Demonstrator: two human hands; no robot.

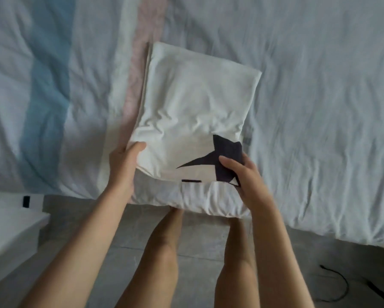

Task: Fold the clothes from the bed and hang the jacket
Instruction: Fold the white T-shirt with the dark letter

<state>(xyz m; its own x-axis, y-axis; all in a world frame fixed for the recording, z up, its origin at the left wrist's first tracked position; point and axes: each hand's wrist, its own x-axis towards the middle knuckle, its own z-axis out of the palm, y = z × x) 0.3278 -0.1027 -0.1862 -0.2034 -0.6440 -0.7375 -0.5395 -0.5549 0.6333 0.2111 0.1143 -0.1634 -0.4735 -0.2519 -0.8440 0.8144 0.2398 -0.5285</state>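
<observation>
Presently I note the folded shirt (193,103) at the near edge of the bed (319,107), left hand (124,165) and right hand (242,176) each gripping a near corner; uneven lifting could, I judge, spill the folds open.

Soft matt white cloth garment (193,103) with a dark print, on a crinkled, matt cloth bedsheet (319,107)

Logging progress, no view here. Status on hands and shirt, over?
Left hand grips the shirt at its near left edge. Right hand pinches near right corner, on the dark print. Shirt folded, on the bed. Nothing blocking.
</observation>
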